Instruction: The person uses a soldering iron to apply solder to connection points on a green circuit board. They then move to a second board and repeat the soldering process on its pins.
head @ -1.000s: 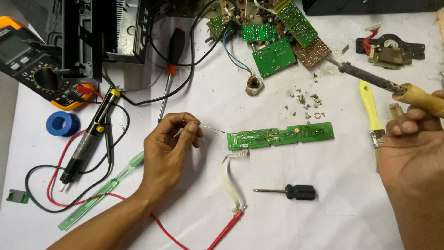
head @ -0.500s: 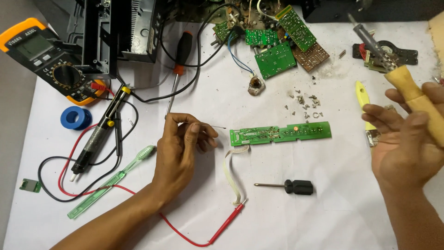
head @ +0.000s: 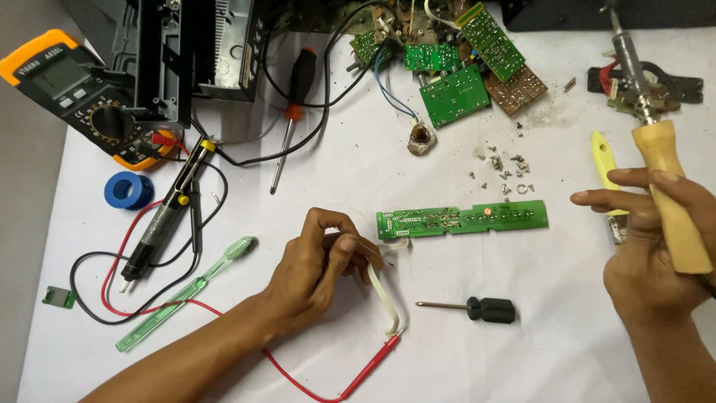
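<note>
My left hand (head: pixel 317 261) rests on the white table and pinches a thin wire between thumb and fingers, its tip just left of a long narrow green circuit board (head: pixel 462 219). A white ribbon cable (head: pixel 382 287) curls from the board's left end beside that hand. My right hand (head: pixel 649 254) at the right edge grips the wooden handle of a soldering iron (head: pixel 667 186), held upright with its metal tip pointing away, up toward the table's far edge.
A small black-handled screwdriver (head: pixel 477 307) lies below the board. A red probe lead (head: pixel 358 377), green toothbrush (head: pixel 186 292), desoldering pump (head: pixel 168 213), blue solder spool (head: pixel 128 190) and orange multimeter (head: pixel 78 93) are left. Green boards (head: pixel 455 67), loose screws (head: pixel 503 168) and a yellow tool (head: pixel 605 168) lie behind.
My right hand has swung the soldering iron from lying across to upright. My left hand has drawn the thin wire nearer the board's left end.
</note>
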